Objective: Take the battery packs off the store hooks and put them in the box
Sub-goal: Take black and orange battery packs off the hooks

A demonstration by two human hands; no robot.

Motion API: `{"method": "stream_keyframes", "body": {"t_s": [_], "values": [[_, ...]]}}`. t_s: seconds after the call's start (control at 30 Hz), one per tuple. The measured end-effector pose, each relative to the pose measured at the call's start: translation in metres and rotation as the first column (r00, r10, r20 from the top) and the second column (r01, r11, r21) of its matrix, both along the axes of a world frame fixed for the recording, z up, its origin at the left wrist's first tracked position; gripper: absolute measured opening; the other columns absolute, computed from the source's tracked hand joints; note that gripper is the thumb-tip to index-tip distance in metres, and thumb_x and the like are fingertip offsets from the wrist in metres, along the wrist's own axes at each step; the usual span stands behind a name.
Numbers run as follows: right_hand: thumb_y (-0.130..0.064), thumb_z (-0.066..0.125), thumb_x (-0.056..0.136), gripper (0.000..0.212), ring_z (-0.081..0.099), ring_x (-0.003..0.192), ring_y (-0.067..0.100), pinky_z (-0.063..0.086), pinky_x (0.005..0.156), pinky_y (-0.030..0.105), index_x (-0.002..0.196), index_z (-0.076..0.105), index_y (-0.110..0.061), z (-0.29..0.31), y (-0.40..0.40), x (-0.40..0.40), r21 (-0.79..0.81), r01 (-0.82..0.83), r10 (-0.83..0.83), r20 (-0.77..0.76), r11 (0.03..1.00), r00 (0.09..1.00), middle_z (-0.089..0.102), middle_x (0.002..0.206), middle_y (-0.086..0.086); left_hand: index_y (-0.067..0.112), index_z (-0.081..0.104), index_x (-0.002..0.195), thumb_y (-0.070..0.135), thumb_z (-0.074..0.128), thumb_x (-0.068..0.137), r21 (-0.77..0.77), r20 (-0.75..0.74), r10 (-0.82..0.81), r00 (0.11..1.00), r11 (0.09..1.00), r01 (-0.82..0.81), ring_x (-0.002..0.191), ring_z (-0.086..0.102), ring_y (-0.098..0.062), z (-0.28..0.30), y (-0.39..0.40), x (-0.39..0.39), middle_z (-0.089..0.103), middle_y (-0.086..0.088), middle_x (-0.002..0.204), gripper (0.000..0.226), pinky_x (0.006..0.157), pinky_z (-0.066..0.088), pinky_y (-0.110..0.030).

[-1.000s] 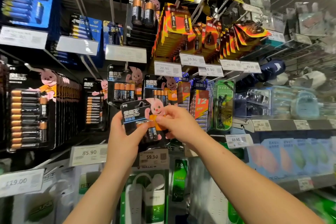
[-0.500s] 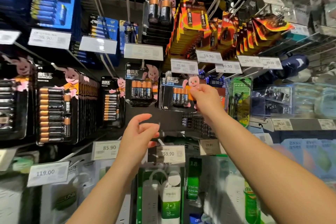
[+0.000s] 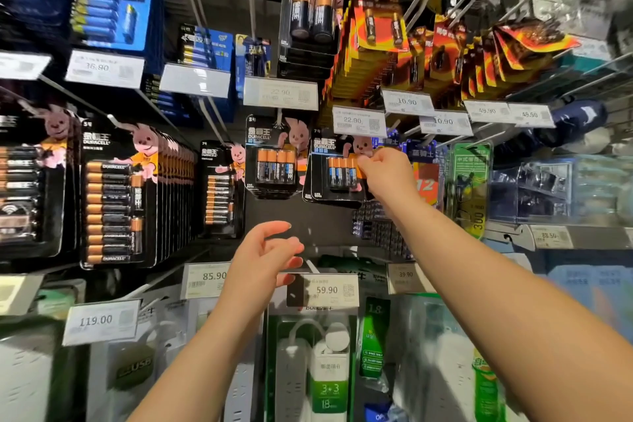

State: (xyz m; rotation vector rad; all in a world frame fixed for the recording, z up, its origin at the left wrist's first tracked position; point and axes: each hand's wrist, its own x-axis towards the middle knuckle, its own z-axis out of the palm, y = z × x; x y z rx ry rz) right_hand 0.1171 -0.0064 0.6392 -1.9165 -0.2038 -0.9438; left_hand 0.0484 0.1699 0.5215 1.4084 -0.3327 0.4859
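Observation:
A black four-cell battery pack (image 3: 334,169) with a pink rabbit on its card hangs at the middle of the display, tilted slightly. My right hand (image 3: 385,173) is raised to it and pinches its right edge. My left hand (image 3: 265,252) hovers lower, below the pack and apart from it, fingers loosely spread and holding nothing. A like pack (image 3: 274,158) hangs just to the left. The box is out of view.
Rows of large black battery packs (image 3: 116,195) fill the hooks at left, orange packs (image 3: 376,41) hang above right. Price tags (image 3: 325,289) jut out on the hook ends near my left hand. Power strips (image 3: 322,370) hang below.
A second ago both hands held the pack lower, in front of the shelf. It now sits up at hook level in my right hand alone, and my left hand has let go.

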Motion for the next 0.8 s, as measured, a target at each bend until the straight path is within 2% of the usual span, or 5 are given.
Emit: {"method": "stream_keyframes", "body": {"t_s": [0.17,0.33,0.47,0.67,0.8], "values": [[-0.022,0.052,0.096,0.035,0.036,0.057,0.016,0.027,0.05,0.031,0.065,0.036,-0.016,-0.005,0.003,0.003,-0.011,0.013,-0.013,-0.02,1.0,1.0,0.038,0.064,-0.001,0.026,0.06,0.109,0.014,0.063,0.093,0.004,-0.005,-0.023,1.0,1.0,0.023,0.074,0.068,-0.008,-0.004,-0.005,-0.003,0.072,0.01,0.075,0.02,0.074,0.056,-0.03],[-0.029,0.052,0.099,0.033,0.057,0.054,0.014,0.057,0.057,0.034,0.07,0.047,-0.014,-0.03,-0.005,-0.01,0.106,-0.158,0.165,-0.054,0.982,0.985,0.051,0.065,0.001,0.02,0.06,0.107,0.01,0.059,0.095,-0.049,-0.046,-0.08,0.996,0.996,0.078,0.064,0.065,-0.007,-0.017,-0.02,-0.002,0.07,0.006,0.073,0.016,0.056,0.052,-0.021],[-0.023,0.055,0.098,0.02,0.056,0.049,0.015,0.048,0.045,0.024,0.082,0.054,-0.012,-0.064,-0.028,-0.033,0.253,-0.255,0.292,-0.123,0.933,0.948,0.058,0.063,0.005,0.02,0.061,0.102,0.008,0.058,0.095,-0.071,-0.076,-0.138,0.987,0.989,0.133,0.058,0.061,-0.005,-0.037,-0.047,0.0,0.069,0.008,0.067,0.014,0.052,0.044,-0.019],[-0.016,0.053,0.098,0.025,0.051,0.04,0.009,0.042,0.043,0.02,0.073,0.049,-0.016,-0.17,-0.094,-0.074,0.317,-0.188,0.288,-0.307,0.93,0.907,0.055,0.058,0.006,0.023,0.056,0.091,0.007,0.053,0.097,-0.025,-0.218,-0.281,0.935,0.959,0.283,0.055,0.06,-0.005,-0.108,-0.118,-0.001,0.067,0.01,0.059,0.017,0.052,0.044,-0.017],[-0.016,0.052,0.099,0.025,0.05,0.038,0.007,0.039,0.041,0.018,0.074,0.047,-0.014,-0.268,-0.135,-0.081,0.359,-0.081,0.277,-0.534,0.93,0.799,0.053,0.058,0.004,0.021,0.057,0.09,0.008,0.053,0.098,-0.013,-0.407,-0.297,0.864,0.948,0.319,0.052,0.06,-0.004,-0.183,-0.151,0.007,0.067,0.008,0.062,0.016,0.047,0.046,-0.013]]}}
